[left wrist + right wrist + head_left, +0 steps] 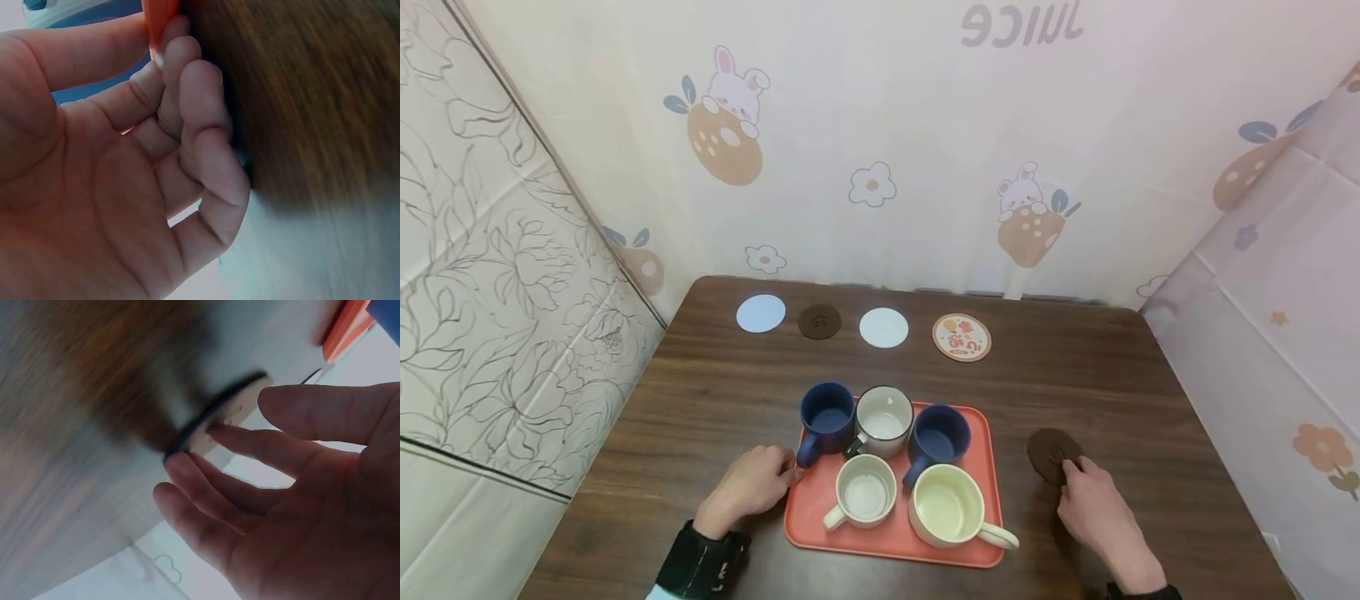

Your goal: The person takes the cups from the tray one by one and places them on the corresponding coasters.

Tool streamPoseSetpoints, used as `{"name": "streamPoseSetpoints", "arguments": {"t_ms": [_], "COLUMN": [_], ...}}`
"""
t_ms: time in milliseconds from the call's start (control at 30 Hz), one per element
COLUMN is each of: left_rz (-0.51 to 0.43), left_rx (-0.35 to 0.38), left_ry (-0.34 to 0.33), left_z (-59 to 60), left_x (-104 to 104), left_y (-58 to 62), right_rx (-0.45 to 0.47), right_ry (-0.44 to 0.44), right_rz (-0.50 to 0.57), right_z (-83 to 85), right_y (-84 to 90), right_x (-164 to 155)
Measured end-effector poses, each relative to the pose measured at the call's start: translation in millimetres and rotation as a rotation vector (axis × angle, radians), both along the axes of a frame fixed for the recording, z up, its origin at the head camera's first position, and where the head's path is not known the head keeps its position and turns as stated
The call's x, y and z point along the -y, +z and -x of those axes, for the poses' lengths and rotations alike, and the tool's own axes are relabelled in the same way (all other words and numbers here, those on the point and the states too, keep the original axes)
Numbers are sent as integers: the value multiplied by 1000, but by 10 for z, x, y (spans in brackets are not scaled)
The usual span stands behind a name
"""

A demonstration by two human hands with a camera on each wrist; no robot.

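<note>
my left hand (748, 487) has its fingers (187, 94) curled together against the left edge of the orange tray (812, 521); in the left wrist view the thumb lies along the tray edge above and the fingertips bunch below it, so i read this as a pinch on the rim. the heel of the hand rests on the brown wooden table (700, 400).

my right hand (1093, 508) lies on the table to the right of the tray. its fingers (262, 447) are straight and slightly apart, and the fingertips touch the near edge of a dark brown coaster (1054, 454). the right wrist view shows the fingertips against the coaster's face, not wrapped round it. the coaster lies flat on the table, near the tray's right side but apart from it.

the tray holds five mugs, all upright. back row, left to right: a blue mug (827, 414), a white mug with dark rim (884, 419), a second blue mug (940, 437). front row: a small cream mug (865, 492) and a larger cream mug (947, 507) with its handle pointing right.

along the far table edge four coasters lie in a row: pale blue (761, 313), dark brown (819, 322), white (883, 327), and a printed one (962, 337).
</note>
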State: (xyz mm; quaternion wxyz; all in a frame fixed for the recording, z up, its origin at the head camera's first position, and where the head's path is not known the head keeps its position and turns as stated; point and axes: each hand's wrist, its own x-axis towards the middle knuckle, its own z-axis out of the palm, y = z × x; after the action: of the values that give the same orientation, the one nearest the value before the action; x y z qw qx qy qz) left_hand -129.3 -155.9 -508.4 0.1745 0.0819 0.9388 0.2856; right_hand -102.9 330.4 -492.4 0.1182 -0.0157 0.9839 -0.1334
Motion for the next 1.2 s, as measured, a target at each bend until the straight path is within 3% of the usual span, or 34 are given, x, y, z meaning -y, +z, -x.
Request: {"name": "streamPoseSetpoints", "arguments": {"t_ms": [133,267,633,933,1200], "left_rz": [4,3,-6,-6,-7], "left_rx": [-25,-45,-54,1,-5], "left_ry": [-10,-13,-16,-6,-4], "left_z": [-7,-15,-21,-19,-9], "left_x": [3,-1,-7,-13,-3], "left_y": [11,23,52,26,17], "right_rx": [0,-63,-95,-94,-173], "right_ry": [-8,-35,-7,-12,-2], "right_rz": [2,33,58,81,68], "right_z": [20,28,87,13,86], "right_y": [-30,-4,-23,-87,-139], "right_x": [13,27,98,84,175]}}
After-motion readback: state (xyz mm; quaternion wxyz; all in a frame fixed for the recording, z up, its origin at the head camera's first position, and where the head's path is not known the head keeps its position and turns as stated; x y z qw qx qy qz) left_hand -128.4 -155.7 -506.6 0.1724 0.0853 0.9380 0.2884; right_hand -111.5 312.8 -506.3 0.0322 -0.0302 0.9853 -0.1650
